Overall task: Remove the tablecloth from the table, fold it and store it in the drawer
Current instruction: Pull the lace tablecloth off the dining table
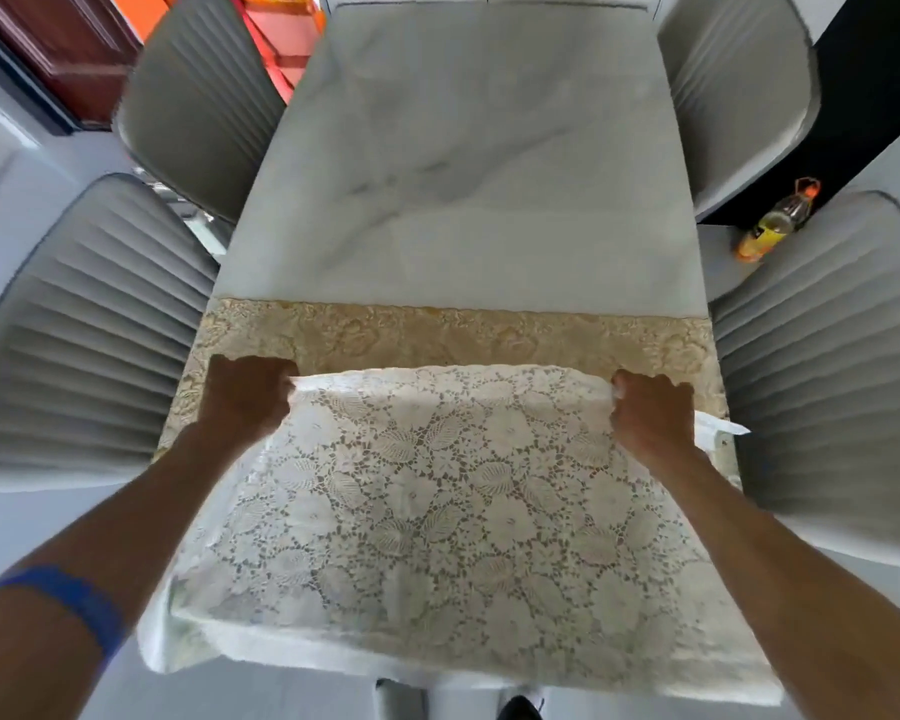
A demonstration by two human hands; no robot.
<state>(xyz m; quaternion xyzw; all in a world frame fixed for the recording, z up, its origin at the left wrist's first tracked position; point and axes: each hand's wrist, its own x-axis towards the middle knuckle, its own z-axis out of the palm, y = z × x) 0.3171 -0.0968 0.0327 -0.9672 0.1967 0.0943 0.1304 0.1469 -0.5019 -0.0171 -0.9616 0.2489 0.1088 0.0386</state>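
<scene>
the left hand (248, 394) and right hand (650, 410) each clench a corner of the lace tablecloth (453, 501), draped over the marble desk (463, 174) near edge; keep corners level, tension even.

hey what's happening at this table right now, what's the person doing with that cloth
A person is taking the lace tablecloth off a marble table. The left hand and right hand each grip the cloth's folded edge at opposite sides, with the rest hanging down over the near end. A strip of golden cloth lies across the table under it. Most of the tabletop is already bare. Four grey chairs flank the table. No drawer is in view.
</scene>
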